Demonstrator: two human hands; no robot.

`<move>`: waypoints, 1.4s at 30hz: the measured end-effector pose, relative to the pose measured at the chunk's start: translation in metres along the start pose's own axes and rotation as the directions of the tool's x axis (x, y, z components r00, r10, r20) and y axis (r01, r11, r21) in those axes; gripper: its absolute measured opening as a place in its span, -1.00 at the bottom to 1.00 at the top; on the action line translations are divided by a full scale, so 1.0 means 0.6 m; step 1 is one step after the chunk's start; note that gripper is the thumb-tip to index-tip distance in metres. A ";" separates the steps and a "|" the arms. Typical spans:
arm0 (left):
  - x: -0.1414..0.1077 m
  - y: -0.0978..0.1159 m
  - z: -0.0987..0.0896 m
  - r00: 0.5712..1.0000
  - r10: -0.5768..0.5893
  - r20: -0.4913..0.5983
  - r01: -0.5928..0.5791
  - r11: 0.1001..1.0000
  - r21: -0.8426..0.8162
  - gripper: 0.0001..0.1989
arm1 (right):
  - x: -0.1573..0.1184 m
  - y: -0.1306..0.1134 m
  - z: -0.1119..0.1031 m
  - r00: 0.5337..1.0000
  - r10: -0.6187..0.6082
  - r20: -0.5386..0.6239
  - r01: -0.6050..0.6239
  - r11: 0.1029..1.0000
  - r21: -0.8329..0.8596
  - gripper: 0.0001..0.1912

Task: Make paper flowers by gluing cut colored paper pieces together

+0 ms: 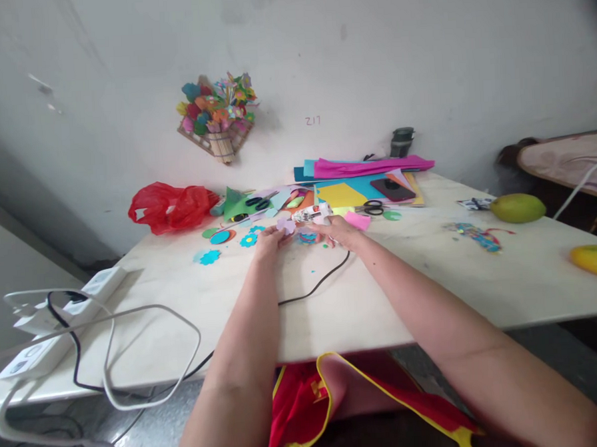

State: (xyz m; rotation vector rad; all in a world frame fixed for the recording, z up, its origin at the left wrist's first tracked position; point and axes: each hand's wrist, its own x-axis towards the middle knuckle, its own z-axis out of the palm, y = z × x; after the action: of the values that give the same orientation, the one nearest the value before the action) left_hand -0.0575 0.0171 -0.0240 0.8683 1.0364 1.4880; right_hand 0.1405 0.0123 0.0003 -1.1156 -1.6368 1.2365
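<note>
My left hand pinches a pale lilac paper flower at the middle of the table. My right hand is closed close beside it, near a white printed glue gun or tube; its fingers partly hide what they hold. A dark cable runs from below the right hand. Blue and pink paper pieces lie between the hands. Left of them are blue paper flowers and a blue disc.
Black-handled scissors, coloured paper sheets and a phone lie behind the hands. A red bag is back left, a power strip with loose cables front left, and a green mango at right.
</note>
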 end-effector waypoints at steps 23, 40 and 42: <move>0.001 0.004 -0.012 0.993 -0.023 0.117 0.022 1.000 0.005 -0.90 | 0.007 0.012 -0.005 1.000 -0.001 0.015 0.003 0.991 -0.132 -0.69; 0.003 0.001 -0.014 0.990 -0.019 0.141 0.016 1.000 0.022 -0.85 | -0.001 -0.007 0.000 0.999 0.026 -0.026 -0.031 0.977 -0.212 -0.72; 0.004 0.000 -0.016 0.989 -0.019 0.147 0.014 0.999 0.032 -0.85 | -0.002 -0.010 0.001 0.999 0.027 -0.027 -0.032 0.975 -0.218 -0.72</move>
State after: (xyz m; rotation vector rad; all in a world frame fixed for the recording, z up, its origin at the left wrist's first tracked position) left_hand -0.0665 0.0182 -0.0273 0.9743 0.9577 1.3755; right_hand 0.1394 0.0100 0.0057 -1.2875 -1.7757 1.0757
